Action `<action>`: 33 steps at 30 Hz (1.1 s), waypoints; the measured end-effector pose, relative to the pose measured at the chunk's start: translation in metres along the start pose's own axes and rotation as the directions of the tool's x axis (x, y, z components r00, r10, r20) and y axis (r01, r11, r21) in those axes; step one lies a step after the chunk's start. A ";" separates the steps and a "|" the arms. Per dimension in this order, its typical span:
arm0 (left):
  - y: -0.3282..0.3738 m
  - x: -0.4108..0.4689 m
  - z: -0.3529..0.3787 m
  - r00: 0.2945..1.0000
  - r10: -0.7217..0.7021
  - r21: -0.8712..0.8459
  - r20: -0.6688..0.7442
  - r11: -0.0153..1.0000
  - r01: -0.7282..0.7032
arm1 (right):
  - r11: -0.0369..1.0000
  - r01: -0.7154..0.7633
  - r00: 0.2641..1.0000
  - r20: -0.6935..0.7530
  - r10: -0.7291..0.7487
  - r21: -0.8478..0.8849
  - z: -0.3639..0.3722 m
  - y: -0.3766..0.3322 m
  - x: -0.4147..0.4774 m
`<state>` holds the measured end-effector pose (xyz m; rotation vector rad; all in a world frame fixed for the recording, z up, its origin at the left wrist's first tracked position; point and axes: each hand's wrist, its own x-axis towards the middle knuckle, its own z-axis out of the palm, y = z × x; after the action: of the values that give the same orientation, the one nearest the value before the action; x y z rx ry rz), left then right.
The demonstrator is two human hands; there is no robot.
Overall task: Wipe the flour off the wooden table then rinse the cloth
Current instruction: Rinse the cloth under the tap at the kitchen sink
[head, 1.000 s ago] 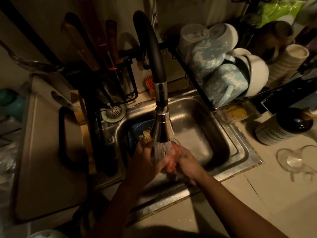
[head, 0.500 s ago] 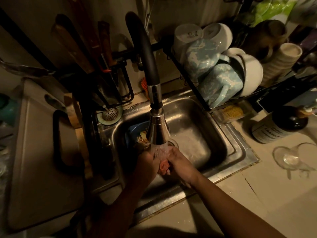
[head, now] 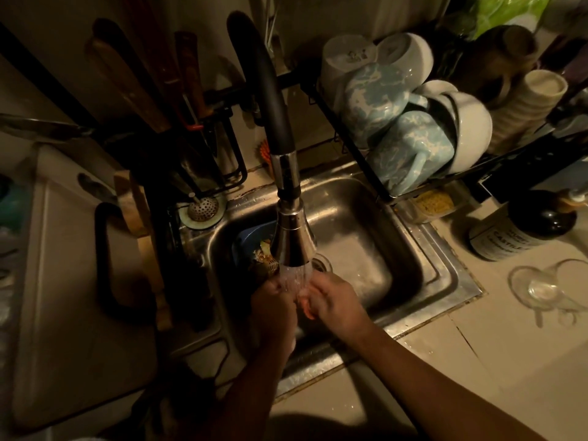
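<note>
Pink cloth (head: 304, 308) is located over the steel sink (head: 445, 281), directly beneath the spray head (head: 294, 243) of the black-necked faucet; running water falls onto it. Left hand (head: 273, 308) grips the cloth's left side, fingers curled round it; right hand (head: 339, 302) holds the right side, fingers bent over the fabric; the two hands nearly touch. A blue bowl (head: 248, 243) holding food scraps sits in the basin behind the left hand; a dish rack (head: 359, 154) of mugs stands right of the faucet.
</note>
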<state>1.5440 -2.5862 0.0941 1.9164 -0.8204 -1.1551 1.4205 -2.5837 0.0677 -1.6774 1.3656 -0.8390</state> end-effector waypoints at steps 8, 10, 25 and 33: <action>0.010 0.005 -0.001 0.999 0.009 -0.173 0.033 0.985 -0.003 | 0.465 -0.403 0.877 0.187 0.443 0.788 0.000 -0.022 -0.005; 0.016 -0.002 -0.004 0.995 0.045 -0.159 0.089 0.987 -0.031 | 0.165 -0.551 0.762 0.413 0.499 0.818 -0.002 -0.021 -0.006; -0.025 0.011 -0.018 0.968 0.142 0.242 0.208 0.951 -0.192 | 0.829 -0.463 0.882 0.261 0.393 0.315 -0.020 -0.013 0.007; -0.024 0.025 -0.002 0.964 -0.199 -0.169 0.175 0.959 0.228 | 0.988 0.030 0.991 0.136 -0.009 -0.151 -0.005 -0.003 0.002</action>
<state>1.5585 -2.5932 0.0638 1.8064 -0.5695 -1.4756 1.4177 -2.5863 0.0730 -1.8326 1.3505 -0.6325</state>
